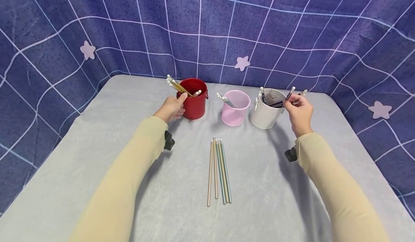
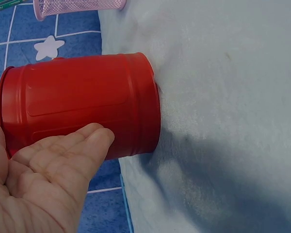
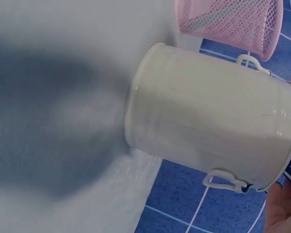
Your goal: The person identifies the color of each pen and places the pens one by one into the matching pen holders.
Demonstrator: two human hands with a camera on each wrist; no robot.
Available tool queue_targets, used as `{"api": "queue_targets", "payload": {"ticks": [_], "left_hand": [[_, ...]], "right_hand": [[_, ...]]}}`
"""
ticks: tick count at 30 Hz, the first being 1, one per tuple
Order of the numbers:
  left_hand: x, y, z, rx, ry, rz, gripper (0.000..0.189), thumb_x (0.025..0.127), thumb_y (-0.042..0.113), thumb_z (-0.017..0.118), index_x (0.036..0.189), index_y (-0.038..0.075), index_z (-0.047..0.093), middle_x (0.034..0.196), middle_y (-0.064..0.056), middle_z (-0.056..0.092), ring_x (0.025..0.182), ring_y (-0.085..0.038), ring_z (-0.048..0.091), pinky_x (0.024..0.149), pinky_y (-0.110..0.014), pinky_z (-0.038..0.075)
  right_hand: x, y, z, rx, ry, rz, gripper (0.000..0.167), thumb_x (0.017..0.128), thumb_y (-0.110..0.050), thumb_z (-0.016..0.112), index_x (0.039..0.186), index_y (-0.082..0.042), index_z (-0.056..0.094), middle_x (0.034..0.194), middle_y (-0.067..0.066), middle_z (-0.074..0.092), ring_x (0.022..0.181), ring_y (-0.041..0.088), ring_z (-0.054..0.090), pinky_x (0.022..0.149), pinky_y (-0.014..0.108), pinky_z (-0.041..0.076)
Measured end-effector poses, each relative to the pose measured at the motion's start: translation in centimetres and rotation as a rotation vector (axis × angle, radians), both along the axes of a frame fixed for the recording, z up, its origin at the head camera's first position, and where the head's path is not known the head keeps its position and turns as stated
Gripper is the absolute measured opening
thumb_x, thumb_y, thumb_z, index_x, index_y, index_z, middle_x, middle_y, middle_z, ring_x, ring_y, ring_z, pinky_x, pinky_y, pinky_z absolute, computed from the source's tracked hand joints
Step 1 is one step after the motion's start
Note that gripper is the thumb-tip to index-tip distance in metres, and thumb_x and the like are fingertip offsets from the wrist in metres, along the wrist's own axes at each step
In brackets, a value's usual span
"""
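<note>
My left hand [image 1: 173, 108] is at the left side of a red bucket [image 1: 196, 109]. Its fingers [image 2: 87, 145] lie fairly straight along the bucket's wall, thumb up by the rim. Several gold pencils [image 1: 176, 86] with white erasers lean out of that bucket over the thumb. On the right, a white bucket [image 1: 264, 116] with small side handles holds dark pencils [image 1: 263, 97]. My right hand [image 1: 299, 114] is over its right rim, thumb and fingers pinching a dark pencil [image 1: 289, 93]. Only the right fingertips [image 3: 276, 204] show at the right wrist view's corner.
Between the buckets stands a pink mesh cup [image 1: 234, 116] with several pale pencils [image 1: 223, 98]. Several gold and teal pencils [image 1: 221, 170] lie side by side on the grey cloth-covered table [image 1: 181, 184]. A blue gridded curtain [image 1: 207, 29] with stars hangs close behind the containers.
</note>
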State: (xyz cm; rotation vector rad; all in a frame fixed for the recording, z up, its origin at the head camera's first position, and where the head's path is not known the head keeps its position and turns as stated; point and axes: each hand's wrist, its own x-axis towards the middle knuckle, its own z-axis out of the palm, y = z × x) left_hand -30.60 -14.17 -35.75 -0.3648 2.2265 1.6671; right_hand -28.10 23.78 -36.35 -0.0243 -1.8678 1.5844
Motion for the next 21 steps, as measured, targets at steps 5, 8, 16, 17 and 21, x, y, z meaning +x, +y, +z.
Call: {"api": "queue_targets", "payload": {"ticks": [5,8,16,17,21], "left_hand": [[0.0,0.1,0.1,-0.006,0.002,0.001,0.07,0.101,0.046,0.037,0.138,-0.012,0.036,0.136,-0.029,0.047,0.127,-0.036,0.047,0.103,-0.043,0.04],[0.0,0.1,0.1,-0.004,0.001,0.0,0.07,0.101,0.047,0.038,0.139,-0.012,0.035,0.137,-0.029,0.047,0.127,-0.037,0.047,0.102,-0.043,0.04],[0.0,0.1,0.1,-0.004,-0.005,-0.001,0.07,0.101,0.046,0.037,0.14,-0.012,0.033,0.138,-0.028,0.045,0.128,-0.036,0.046,0.103,-0.043,0.04],[0.0,0.1,0.1,-0.002,-0.006,0.0,0.07,0.101,0.046,0.037,0.14,-0.012,0.034,0.138,-0.028,0.046,0.128,-0.036,0.046,0.103,-0.044,0.04],[0.0,0.1,0.1,0.001,-0.004,0.0,0.07,0.101,0.046,0.037,0.139,-0.012,0.034,0.137,-0.029,0.046,0.127,-0.036,0.046,0.103,-0.043,0.04]], "right_hand": [[0.0,0.1,0.0,0.013,0.0,0.014,0.025,0.076,0.01,0.061,0.075,-0.015,0.061,0.066,-0.015,0.055,0.06,0.0,0.047,0.056,0.014,0.038],[0.1,0.1,0.0,0.016,0.004,0.025,0.021,0.076,0.009,0.061,0.08,-0.011,0.064,0.067,-0.016,0.057,0.061,-0.001,0.049,0.056,0.012,0.038],[0.6,0.4,0.6,0.003,0.02,0.108,0.029,0.078,0.013,0.058,0.082,-0.014,0.066,0.069,-0.014,0.059,0.064,-0.001,0.051,0.059,0.011,0.04],[0.7,0.5,0.8,0.01,0.024,0.109,0.031,0.078,0.013,0.057,0.082,-0.017,0.065,0.069,-0.014,0.059,0.064,-0.001,0.051,0.06,0.011,0.04],[1.1,0.3,1.6,0.06,0.043,0.075,0.034,0.078,0.011,0.057,0.079,-0.023,0.064,0.069,-0.017,0.059,0.063,-0.002,0.049,0.06,0.012,0.037]]}}
